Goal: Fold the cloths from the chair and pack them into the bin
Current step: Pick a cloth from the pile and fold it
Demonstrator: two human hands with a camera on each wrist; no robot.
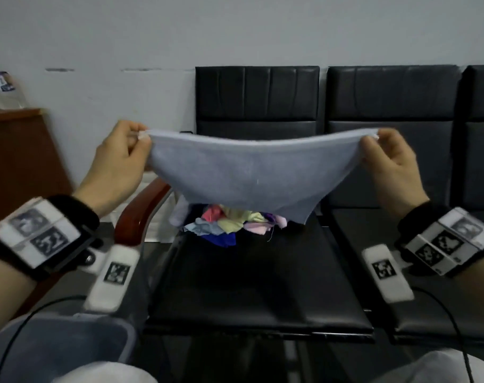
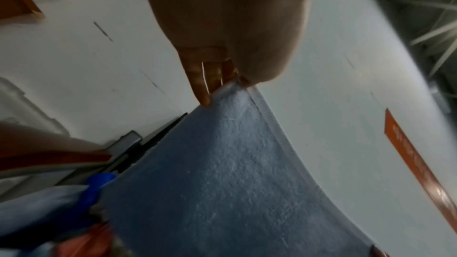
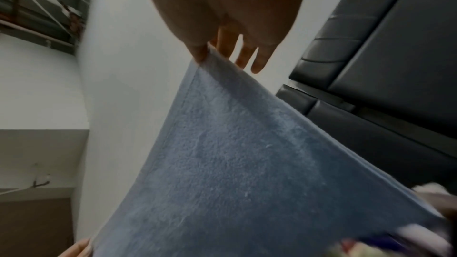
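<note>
Left hand (image 1: 119, 158) and right hand (image 1: 390, 164) each pinch a top corner of the light-blue cloth (image 1: 246, 175), stretched above the chair (image 1: 257, 272) | pile of cloths (image 1: 229, 225) waits on the seat | keep corners level, bring them together evenly | bin (image 1: 69, 344) sits lower left.

Fuzzy matt terry cloth (image 1: 243, 172), smooth black leather-look chair (image 1: 257, 272), glossy wooden armrest (image 1: 141, 208)

A plain pale blue cloth (image 1: 243, 172) is seen, unpatterned. The heap of cloths (image 1: 229, 223) is noted as pink, yellow, light blue, purple and deep blue. The chair (image 1: 257, 272) is black, its armrest (image 1: 141, 211) reddish brown; the bin (image 1: 124, 338) grey.
</note>
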